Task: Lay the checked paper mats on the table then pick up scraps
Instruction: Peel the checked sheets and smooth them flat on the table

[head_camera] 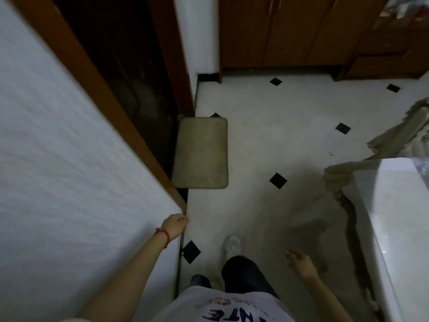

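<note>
No checked paper mats, table or scraps show in the head view. My left hand (pixel 175 226), with a red cord at the wrist, is curled against the corner of the white wall (pixel 69 147) beside a brown door frame (pixel 111 108); whether it pinches something small I cannot tell. My right hand (pixel 299 260) hangs over the floor with fingers loosely apart and nothing in it. The picture is blurred by motion.
A white tiled floor (pixel 267 140) with small black diamonds lies ahead. A beige doormat (pixel 200 153) sits before a dark doorway. Brown wooden cabinets (pixel 290 31) stand at the back. A white appliance (pixel 399 228) and crumpled grey-green cloth (pixel 399 133) crowd the right side.
</note>
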Tool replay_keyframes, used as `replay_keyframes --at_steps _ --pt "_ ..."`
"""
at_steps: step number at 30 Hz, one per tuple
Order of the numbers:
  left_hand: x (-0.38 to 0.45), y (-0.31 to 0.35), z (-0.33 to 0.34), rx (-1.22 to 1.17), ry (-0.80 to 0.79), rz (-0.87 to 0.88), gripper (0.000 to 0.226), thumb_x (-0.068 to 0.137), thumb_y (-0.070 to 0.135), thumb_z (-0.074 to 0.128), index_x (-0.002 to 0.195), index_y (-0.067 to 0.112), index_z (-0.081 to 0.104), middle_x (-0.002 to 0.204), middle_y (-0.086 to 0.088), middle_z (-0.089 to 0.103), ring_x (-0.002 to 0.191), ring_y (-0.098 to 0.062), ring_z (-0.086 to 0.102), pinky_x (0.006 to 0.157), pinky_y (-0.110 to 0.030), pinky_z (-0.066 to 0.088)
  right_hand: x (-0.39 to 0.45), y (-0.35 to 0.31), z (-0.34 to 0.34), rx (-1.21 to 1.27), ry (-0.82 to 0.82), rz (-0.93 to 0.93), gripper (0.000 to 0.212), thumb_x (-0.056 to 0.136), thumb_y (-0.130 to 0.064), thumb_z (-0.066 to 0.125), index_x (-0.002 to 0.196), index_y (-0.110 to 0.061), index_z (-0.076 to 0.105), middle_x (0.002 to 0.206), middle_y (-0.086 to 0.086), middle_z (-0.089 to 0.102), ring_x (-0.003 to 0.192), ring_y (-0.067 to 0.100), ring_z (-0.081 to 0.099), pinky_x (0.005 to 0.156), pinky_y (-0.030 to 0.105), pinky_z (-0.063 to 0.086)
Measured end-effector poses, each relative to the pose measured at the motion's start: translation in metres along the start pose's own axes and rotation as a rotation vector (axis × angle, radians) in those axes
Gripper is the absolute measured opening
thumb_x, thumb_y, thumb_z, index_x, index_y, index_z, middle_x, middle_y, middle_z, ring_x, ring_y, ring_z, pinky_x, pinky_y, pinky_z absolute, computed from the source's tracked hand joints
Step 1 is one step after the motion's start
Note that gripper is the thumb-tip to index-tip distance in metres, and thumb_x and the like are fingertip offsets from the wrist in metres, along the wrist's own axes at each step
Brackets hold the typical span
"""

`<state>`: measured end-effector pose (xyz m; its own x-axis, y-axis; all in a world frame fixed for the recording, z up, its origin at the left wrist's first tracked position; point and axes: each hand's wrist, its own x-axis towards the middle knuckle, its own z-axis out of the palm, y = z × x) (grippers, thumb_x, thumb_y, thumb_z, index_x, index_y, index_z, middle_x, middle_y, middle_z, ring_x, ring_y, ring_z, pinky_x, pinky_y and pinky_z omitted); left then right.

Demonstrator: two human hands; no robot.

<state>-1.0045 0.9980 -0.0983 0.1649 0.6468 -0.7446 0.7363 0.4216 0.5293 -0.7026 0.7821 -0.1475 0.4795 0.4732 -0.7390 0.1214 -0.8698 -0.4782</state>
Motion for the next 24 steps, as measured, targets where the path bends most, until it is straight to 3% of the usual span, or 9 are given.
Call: replay_keyframes --at_steps 3,6,8,11,13,16,19,24 --pt "0.049 0.054 -0.002 0.024 -0.035 0.020 0.030 0.094 0.025 0.045 0.066 0.023 0.051 0.084 -0.006 0.056 0.087 -0.021 0.053 0.077 -0.025 0.044 0.037 -0.016 -0.016 0.091 0.010 0.050 0.031 0.091 -0.009 0.051 0.117 0.008 0.055 0.120 0.025 0.058 0.109 0.040 0.055 0.089 0.041 0.046" --pt "0.086 0.098 0.002 0.043 -0.052 0.003 0.027 0.095 0.021 0.043 0.072 0.012 0.054 0.072 -0.002 0.052 0.067 -0.012 0.048 0.052 -0.015 0.039 0.072 -0.045 -0.041 0.164 0.014 0.094 0.034 0.093 -0.010 0.047 0.122 0.008 0.052 0.102 0.017 0.056 0.080 0.029 0.057 0.061 0.027 0.042" --pt "0.107 0.123 0.006 0.052 -0.049 -0.020 0.028 0.094 0.017 0.045 0.069 0.009 0.053 0.067 -0.004 0.050 0.059 -0.012 0.045 0.051 -0.019 0.036 0.092 -0.071 -0.059 0.215 0.037 0.083 0.033 0.093 -0.008 0.046 0.122 0.008 0.051 0.101 0.017 0.055 0.072 0.019 0.052 0.057 0.023 0.038" --pt "0.136 0.165 0.007 0.063 -0.068 -0.018 0.033 0.094 0.013 0.044 0.061 0.012 0.049 0.064 -0.005 0.048 0.057 -0.013 0.042 0.048 -0.017 0.037 0.123 -0.115 -0.092 0.263 0.080 0.005 0.033 0.094 -0.009 0.046 0.123 0.004 0.051 0.116 0.023 0.057 0.087 0.025 0.053 0.071 0.036 0.046" --pt "0.155 0.196 0.009 0.114 -0.096 -0.004 0.027 0.095 0.016 0.043 0.070 0.010 0.051 0.067 -0.002 0.049 0.060 -0.011 0.043 0.046 -0.014 0.037 0.138 -0.143 -0.116 0.301 0.130 -0.014 0.033 0.094 -0.011 0.046 0.122 0.004 0.051 0.112 0.020 0.057 0.091 0.026 0.053 0.075 0.035 0.042" --pt "0.181 0.240 0.014 0.167 -0.148 0.024 0.020 0.095 0.022 0.044 0.082 0.011 0.055 0.074 -0.001 0.054 0.071 -0.016 0.049 0.058 -0.021 0.037 0.153 -0.175 -0.144 0.422 0.228 -0.039 0.033 0.095 -0.014 0.045 0.122 0.003 0.051 0.107 0.013 0.055 0.094 0.030 0.056 0.080 0.034 0.043" --pt "0.216 0.283 0.023 0.265 -0.205 0.063 0.029 0.094 0.019 0.047 0.066 0.014 0.056 0.069 -0.003 0.055 0.071 -0.019 0.050 0.061 -0.024 0.038 0.165 -0.187 -0.161 0.503 0.303 -0.043 0.033 0.094 -0.015 0.046 0.122 0.001 0.051 0.115 0.019 0.058 0.098 0.029 0.057 0.091 0.043 0.046" --pt "0.263 0.378 0.050 0.445 -0.348 0.185 0.028 0.094 0.017 0.046 0.068 0.015 0.055 0.072 -0.004 0.057 0.075 -0.019 0.053 0.062 -0.021 0.043 0.177 -0.188 -0.169 0.613 0.425 0.048 0.032 0.092 -0.019 0.050 0.121 -0.005 0.054 0.120 0.018 0.060 0.105 0.029 0.058 0.095 0.043 0.047"
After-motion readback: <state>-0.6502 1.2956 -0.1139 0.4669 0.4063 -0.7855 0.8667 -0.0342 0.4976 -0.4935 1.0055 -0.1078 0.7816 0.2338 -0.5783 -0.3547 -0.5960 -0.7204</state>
